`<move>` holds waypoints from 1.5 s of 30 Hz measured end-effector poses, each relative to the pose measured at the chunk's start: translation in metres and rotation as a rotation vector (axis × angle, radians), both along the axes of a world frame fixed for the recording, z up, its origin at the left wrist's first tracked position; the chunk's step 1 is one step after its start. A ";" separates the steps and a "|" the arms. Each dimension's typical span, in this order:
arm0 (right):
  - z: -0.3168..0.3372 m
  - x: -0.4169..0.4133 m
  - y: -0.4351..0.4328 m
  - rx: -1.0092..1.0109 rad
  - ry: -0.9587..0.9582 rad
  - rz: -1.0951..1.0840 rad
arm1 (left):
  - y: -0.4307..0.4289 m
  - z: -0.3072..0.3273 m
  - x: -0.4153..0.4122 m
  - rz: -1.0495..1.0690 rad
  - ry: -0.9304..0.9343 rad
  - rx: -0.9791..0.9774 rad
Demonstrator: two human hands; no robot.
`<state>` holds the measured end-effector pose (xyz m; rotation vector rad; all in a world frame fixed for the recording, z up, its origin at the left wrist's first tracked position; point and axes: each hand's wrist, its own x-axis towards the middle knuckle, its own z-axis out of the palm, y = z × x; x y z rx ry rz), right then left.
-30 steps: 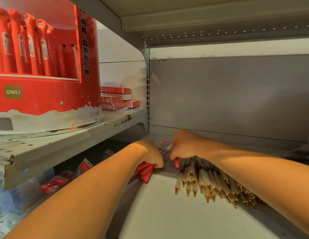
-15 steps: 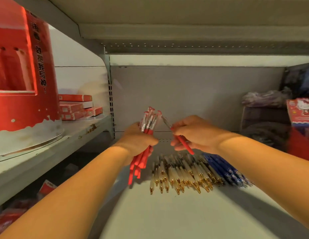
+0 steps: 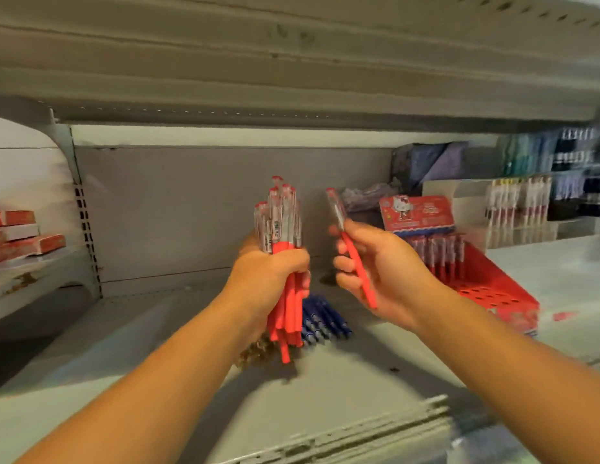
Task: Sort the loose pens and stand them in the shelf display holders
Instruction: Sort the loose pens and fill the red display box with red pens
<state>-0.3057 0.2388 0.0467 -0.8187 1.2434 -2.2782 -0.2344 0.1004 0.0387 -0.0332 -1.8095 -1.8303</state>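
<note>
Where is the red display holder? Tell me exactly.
Head view: the red display holder sits on the shelf at the right, just beyond the right hand, which holds a single red pen.

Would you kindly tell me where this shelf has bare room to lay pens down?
Bare shelf lies between the left upright and the blue pens, and along the front edge. Crowded around the red holder at right.

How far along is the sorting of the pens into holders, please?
A row of pens already stands in the red holder. The left hand grips a bundle of red pens and the right hand holds a single red pen. Blue pens lie loose on the shelf, awaiting holders.
</note>
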 end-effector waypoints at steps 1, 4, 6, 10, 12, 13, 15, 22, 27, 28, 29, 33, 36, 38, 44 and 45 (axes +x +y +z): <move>-0.002 -0.005 0.015 -0.023 0.000 -0.011 | 0.016 0.000 -0.005 -0.017 0.029 -0.002; -0.009 -0.023 0.059 -0.040 0.028 -0.034 | 0.066 -0.001 -0.020 -0.041 0.106 -0.035; -0.014 -0.038 0.087 -0.033 0.070 -0.047 | 0.099 -0.003 -0.030 -0.022 0.138 -0.058; -0.021 -0.070 0.140 0.020 0.153 -0.050 | 0.158 -0.005 -0.049 0.038 0.132 -0.095; -0.023 -0.085 0.162 0.029 0.198 -0.031 | 0.181 -0.006 -0.058 0.073 0.128 -0.126; -0.023 -0.092 0.171 0.032 0.224 -0.023 | 0.190 -0.007 -0.063 0.096 0.128 -0.136; -0.023 -0.105 0.184 0.039 0.282 -0.011 | 0.204 -0.007 -0.070 0.143 0.131 -0.143; -0.015 -0.144 0.184 0.172 0.596 -0.166 | 0.210 0.003 -0.093 0.257 0.126 -0.181; -0.003 -0.174 0.162 0.178 0.739 -0.193 | 0.182 0.014 -0.121 0.319 0.092 -0.220; -0.002 -0.180 0.157 0.184 0.776 -0.198 | 0.177 0.016 -0.129 0.338 0.082 -0.224; -0.001 -0.186 0.153 0.196 0.821 -0.206 | 0.173 0.019 -0.136 0.352 0.071 -0.233; 0.000 -0.207 0.134 0.217 0.926 -0.231 | 0.162 0.032 -0.168 0.364 0.073 -0.282; -0.011 -0.218 0.125 0.216 0.910 -0.190 | 0.155 0.031 -0.183 0.371 0.100 -0.314; -0.018 -0.222 0.124 0.218 0.902 -0.163 | 0.152 0.025 -0.188 0.368 0.101 -0.357; -0.020 -0.225 0.127 0.261 0.988 -0.165 | 0.139 0.012 -0.184 0.368 0.048 -0.349; -0.020 -0.224 0.127 0.281 1.010 -0.162 | 0.136 0.010 -0.184 0.365 0.036 -0.345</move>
